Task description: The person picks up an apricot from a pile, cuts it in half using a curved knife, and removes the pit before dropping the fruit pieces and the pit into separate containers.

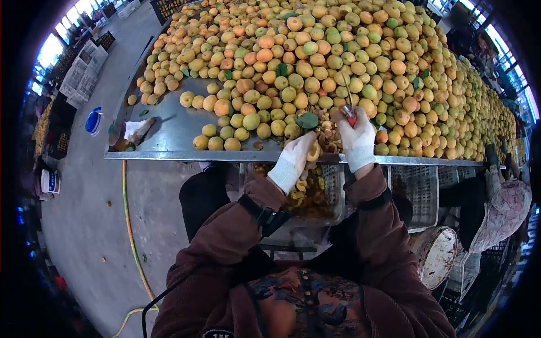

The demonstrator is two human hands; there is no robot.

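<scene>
Here, both forearms reach forward from the body, elbows bent, wrists at the near edge of the metal table (pixel 169 154). Left hand (pixel 292 161): white glove, angled inward to the right, thumb and fingers pinching a cut fruit piece (pixel 314 151) just at the table rim. Right hand (pixel 358 141): white glove, raised over the rim, fingers closed around the red handle of a slim tool (pixel 351 118); its thin shaft points up and away, over the fruit pile (pixel 338 50). Exact placement of each right finger: cannot tell.

Containers. Table: raised rim, loaded with whole yellow-orange to greenish fruit, some leaves among them; small brown scraps (pixel 328 137) heaped between the hands. Crate (pixel 340 197) below the table edge, under the hands: yellow fruit pieces inside, partly hidden by the left arm. Second slatted crate (pixel 428 194) to its right: contents unclear. Round rusty-topped drum (pixel 440 257) near the right elbow. Blue bucket (pixel 93 121) on the floor, far left; contents not discernible.
</scene>
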